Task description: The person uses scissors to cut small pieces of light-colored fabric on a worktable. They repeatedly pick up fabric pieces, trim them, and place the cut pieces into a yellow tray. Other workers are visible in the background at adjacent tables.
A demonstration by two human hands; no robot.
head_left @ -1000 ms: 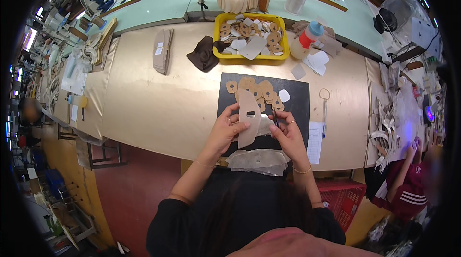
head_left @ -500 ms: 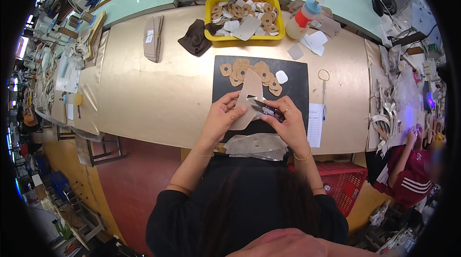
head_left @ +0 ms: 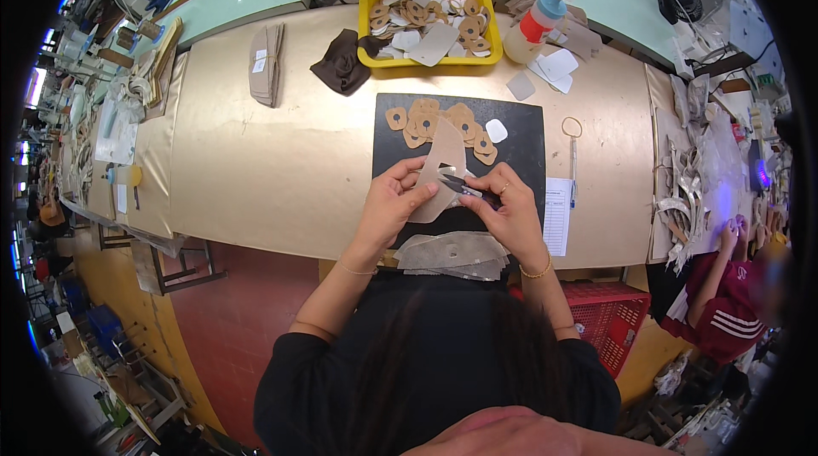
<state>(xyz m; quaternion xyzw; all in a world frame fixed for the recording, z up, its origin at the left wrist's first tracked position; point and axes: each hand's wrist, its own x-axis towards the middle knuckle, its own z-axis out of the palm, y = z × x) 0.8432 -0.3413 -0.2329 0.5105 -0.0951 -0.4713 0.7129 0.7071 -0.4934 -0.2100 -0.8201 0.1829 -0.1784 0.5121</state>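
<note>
Pinched in my left hand (head_left: 394, 200) is a flat, beige, elongated shoe-upper piece (head_left: 445, 145) with a small dark cutout near its middle. My right hand (head_left: 515, 207) is closed on small dark thread snips (head_left: 463, 187), their blades at the cutout's edge. Whether the blades are cutting cannot be made out. Some whitish material shows behind the piece by my right fingers. Under both hands lies a black mat (head_left: 530, 158). Tan patches with holes (head_left: 423, 121) are heaped on it, with a white patch (head_left: 497, 130) beside them. Nearest me, a stack of greyish pieces (head_left: 452, 251) lies at the table edge.
Beyond the mat are a yellow tray (head_left: 430, 61) full of patches, a glue bottle (head_left: 530, 30), a dark brown cloth (head_left: 342, 64) and a tied brown bundle (head_left: 266, 68). To the right lie a pen (head_left: 573, 175) and a paper sheet (head_left: 556, 222). A person (head_left: 720, 303) works farther right.
The whole view has shifted slightly. The snips' blades still sit at the cutout, turned a little, and my right hand has rotated slightly. Both hands keep their hold.
</note>
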